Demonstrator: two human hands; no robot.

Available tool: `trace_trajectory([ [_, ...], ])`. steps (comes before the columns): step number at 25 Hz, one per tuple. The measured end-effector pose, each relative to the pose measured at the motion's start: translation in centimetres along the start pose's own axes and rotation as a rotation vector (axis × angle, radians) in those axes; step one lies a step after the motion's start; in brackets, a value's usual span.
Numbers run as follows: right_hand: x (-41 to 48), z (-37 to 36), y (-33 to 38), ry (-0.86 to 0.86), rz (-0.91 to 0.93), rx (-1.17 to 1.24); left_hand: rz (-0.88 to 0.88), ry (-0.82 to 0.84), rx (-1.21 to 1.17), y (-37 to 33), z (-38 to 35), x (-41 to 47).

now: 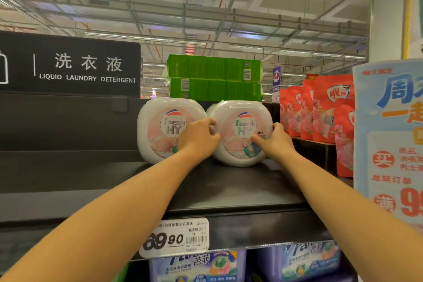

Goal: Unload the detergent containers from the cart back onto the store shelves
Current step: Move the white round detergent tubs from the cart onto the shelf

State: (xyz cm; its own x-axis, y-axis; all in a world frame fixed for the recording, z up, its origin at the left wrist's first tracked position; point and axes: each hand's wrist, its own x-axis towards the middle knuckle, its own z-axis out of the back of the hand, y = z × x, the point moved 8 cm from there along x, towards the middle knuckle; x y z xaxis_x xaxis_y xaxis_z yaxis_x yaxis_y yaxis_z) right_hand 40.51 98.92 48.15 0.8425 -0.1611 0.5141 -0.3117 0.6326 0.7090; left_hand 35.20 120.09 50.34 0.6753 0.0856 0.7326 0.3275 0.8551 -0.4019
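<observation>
Head view: black top shelf (pixel 229 185) carries two white round-cornered detergent tubs, upright, side by side, toward back. Right tub (pixel 243 125) clasped from both sides, base on shelf. Left hand (pixel 199 137) has fingers curled into gap between tubs, round its left edge. Right hand (pixel 274 142) is wrapped round its right edge, thumb laid across front label. Left tub (pixel 164 126) sits just beside (touching or barely apart, cannot tell). Green boxes (pixel 215 80) stacked behind. Red pouches (pixel 320 110) further right. Price tag (pixel 176 238) on shelf lip.
</observation>
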Motion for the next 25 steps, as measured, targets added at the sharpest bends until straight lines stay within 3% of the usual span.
trace_trajectory([
  [3, -1.6, 2.1, 2.1, -0.147, 0.117, -0.062, -0.016, 0.089, -0.15, -0.8, 0.6, -0.5],
  [6, -5.5, 4.6, 5.0, -0.235, 0.288, 0.064, -0.098, 0.149, -0.283, -3.6, 2.0, -2.3],
  [9, -11.9, 7.3, 5.9, -0.254, 0.391, 0.273, -0.116, 0.12, -0.667, -6.5, 5.0, -6.0],
  [12, -20.3, 10.2, 3.4, -0.302, 0.374, 0.408, -0.15, 0.175, -1.019, -8.3, 6.3, -12.7],
  [15, -28.5, 11.9, -1.4, -0.293, 0.229, 0.458, -0.087, 0.297, -1.171, -8.3, 3.9, -21.0],
  [18, -36.4, 12.5, -8.3, -0.257, -0.023, 0.381, 0.171, 0.412, -1.236, -7.1, -1.6, -29.5],
  [21, -44.9, 13.7, -14.5, -0.236, -0.279, 0.312, 0.404, 0.54, -1.179, -6.5, -6.4, -38.4],
  [25, -54.7, 17.0, -20.1, -0.284, -0.493, 0.296, 0.559, 0.724, -1.122, -8.0, -9.6, -48.8],
])
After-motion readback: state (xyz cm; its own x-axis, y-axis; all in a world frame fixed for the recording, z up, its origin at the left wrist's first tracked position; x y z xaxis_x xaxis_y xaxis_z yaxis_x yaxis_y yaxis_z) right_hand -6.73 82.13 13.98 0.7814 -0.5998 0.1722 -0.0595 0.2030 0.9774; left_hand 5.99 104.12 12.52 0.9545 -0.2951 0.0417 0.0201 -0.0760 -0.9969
